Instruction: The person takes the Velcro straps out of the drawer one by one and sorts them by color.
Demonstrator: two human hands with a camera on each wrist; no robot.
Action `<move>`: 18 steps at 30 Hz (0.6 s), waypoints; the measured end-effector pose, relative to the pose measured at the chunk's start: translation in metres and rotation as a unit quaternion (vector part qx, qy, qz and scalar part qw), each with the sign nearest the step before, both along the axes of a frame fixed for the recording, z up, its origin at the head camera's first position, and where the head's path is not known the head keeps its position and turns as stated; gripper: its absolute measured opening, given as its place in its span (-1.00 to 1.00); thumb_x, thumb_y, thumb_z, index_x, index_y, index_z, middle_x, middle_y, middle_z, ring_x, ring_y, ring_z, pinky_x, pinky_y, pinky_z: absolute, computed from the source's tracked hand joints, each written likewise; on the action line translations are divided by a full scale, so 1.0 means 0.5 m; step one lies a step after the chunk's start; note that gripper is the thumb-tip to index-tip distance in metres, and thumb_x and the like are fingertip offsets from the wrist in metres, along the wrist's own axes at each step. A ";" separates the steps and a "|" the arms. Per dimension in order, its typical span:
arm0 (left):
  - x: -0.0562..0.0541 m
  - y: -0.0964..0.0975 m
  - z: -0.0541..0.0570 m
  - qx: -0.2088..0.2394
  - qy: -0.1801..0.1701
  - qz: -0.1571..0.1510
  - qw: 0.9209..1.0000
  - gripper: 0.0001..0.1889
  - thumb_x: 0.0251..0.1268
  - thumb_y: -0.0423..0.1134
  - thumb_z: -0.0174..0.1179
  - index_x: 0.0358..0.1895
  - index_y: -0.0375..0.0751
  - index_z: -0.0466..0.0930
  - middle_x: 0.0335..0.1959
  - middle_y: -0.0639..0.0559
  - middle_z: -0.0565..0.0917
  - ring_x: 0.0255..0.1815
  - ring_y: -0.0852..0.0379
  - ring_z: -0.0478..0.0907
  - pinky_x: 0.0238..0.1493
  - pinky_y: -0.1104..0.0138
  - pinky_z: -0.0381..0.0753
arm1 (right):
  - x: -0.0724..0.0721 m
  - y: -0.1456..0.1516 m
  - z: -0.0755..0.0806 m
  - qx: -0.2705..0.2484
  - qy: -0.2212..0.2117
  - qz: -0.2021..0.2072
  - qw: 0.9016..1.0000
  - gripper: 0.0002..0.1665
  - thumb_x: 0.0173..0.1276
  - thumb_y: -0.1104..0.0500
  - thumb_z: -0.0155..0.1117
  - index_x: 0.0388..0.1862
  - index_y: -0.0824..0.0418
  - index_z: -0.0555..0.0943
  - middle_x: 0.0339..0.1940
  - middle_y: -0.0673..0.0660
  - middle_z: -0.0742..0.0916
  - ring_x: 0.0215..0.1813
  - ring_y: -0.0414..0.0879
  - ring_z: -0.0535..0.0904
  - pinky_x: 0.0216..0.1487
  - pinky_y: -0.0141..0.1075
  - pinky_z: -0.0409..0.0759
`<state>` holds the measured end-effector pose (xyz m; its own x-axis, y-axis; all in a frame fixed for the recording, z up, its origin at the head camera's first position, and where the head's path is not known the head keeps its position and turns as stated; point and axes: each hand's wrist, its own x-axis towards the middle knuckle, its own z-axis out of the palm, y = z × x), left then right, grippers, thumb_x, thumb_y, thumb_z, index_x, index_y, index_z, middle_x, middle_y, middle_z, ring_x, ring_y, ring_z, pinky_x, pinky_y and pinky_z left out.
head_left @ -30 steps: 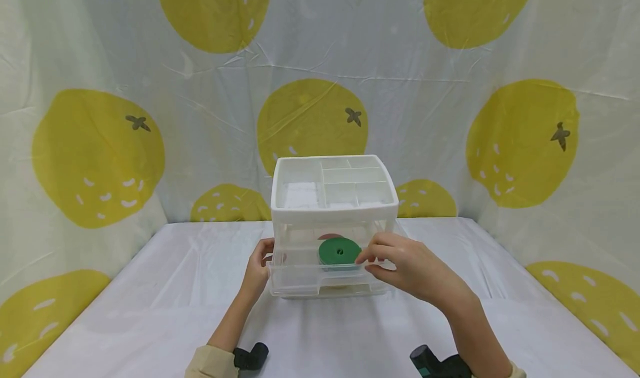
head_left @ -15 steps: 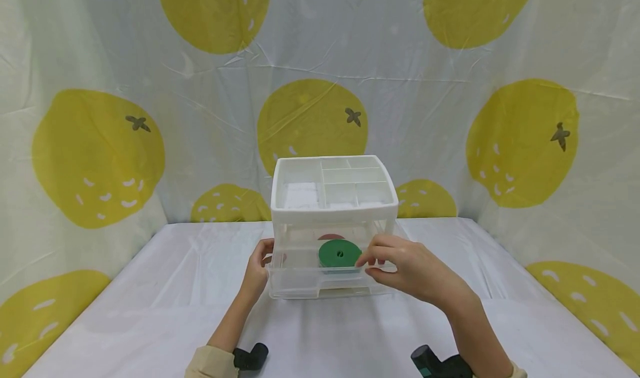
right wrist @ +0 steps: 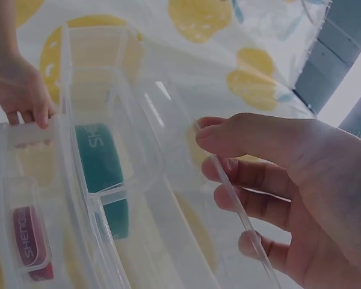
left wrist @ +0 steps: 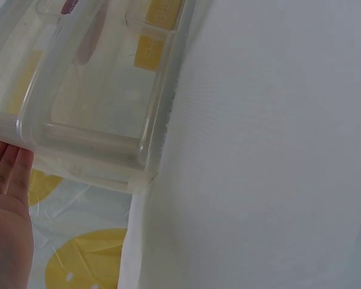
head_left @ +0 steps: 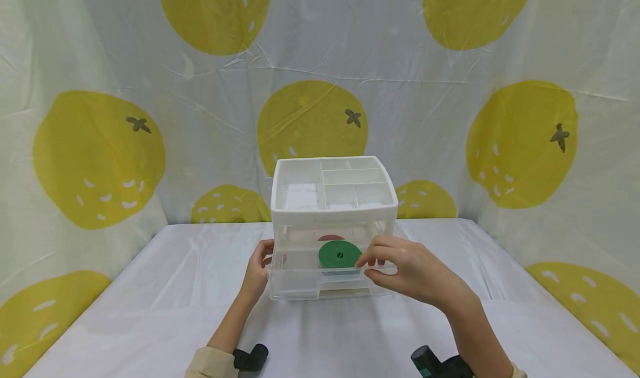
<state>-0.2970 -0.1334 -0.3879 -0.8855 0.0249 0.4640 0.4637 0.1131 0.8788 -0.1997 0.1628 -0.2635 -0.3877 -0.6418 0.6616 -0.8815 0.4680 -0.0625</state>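
A white plastic drawer unit [head_left: 297, 214] with clear drawers stands on the table. One clear drawer [head_left: 295, 284] is pulled out towards me, with a round green roll [head_left: 339, 253] lying in it. My right hand [head_left: 412, 269] pinches this drawer's front rim near its right end; in the right wrist view the fingers lie along the clear plastic edge [right wrist: 240, 211]. My left hand [head_left: 256, 267] rests against the unit's left side, and in the left wrist view its fingers [left wrist: 18, 174] lie straight against the clear wall.
A red roll [right wrist: 31, 241] marked SHENG shows through another drawer, and a yellow lettered roll [left wrist: 149, 53] through a lower one. The unit's top tray [head_left: 300, 186] has several compartments. White cloth [head_left: 175, 283] covers the table; a lemon-print sheet [head_left: 400, 78] hangs around it.
The clear drawer has slid slightly towards me, with the green roll in it. My right hand has kept its pinch on the rim; my left hand has stayed against the side.
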 end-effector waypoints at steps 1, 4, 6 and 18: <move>0.000 0.000 0.000 0.000 -0.001 0.001 1.000 -0.60 0.07 -0.48 0.17 0.03 -0.38 0.36 -0.24 0.04 0.50 -0.21 0.36 0.45 -0.09 0.38 0.47 | 0.000 -0.001 0.000 0.000 -0.001 -0.002 1.000 -0.72 -0.03 0.33 0.36 -0.35 0.00 0.62 -0.39 -0.24 0.58 -0.34 -0.37 0.44 -0.29 -0.64 0.38; -0.001 -0.001 0.001 0.001 -0.003 0.004 1.000 -0.59 0.07 -0.46 0.18 0.04 -0.37 0.36 -0.24 0.09 0.50 -0.21 0.36 0.44 -0.08 0.37 0.47 | -0.002 -0.003 0.000 -0.003 -0.002 -0.006 1.000 -0.75 0.00 0.31 0.35 -0.35 0.01 0.63 -0.41 -0.26 0.57 -0.35 -0.38 0.44 -0.30 -0.64 0.38; -0.001 -0.001 0.001 0.000 -0.005 0.006 1.000 -0.58 0.07 -0.45 0.19 0.05 -0.36 0.36 -0.24 0.13 0.50 -0.20 0.36 0.44 -0.07 0.36 0.47 | -0.004 -0.004 0.000 -0.006 0.000 -0.005 1.000 -0.78 0.02 0.30 0.33 -0.34 0.02 0.64 -0.41 -0.26 0.56 -0.35 -0.38 0.45 -0.29 -0.66 0.38; 0.002 0.001 0.001 -0.002 -0.008 0.001 1.000 -0.59 0.07 -0.47 0.18 0.04 -0.37 0.35 -0.23 0.06 0.50 -0.22 0.37 0.45 -0.10 0.40 0.47 | -0.016 -0.002 -0.005 -0.016 0.015 -0.039 0.999 -0.77 0.07 0.26 0.32 -0.25 0.05 0.64 -0.30 -0.20 0.64 -0.30 -0.32 0.53 -0.21 -0.55 0.47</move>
<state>-0.2959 -0.1331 -0.3873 -0.8927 0.0243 0.4499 0.4495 0.1182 0.8854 -0.2076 0.1618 -0.2660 -0.4156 -0.5883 0.6937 -0.8442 0.5333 -0.0535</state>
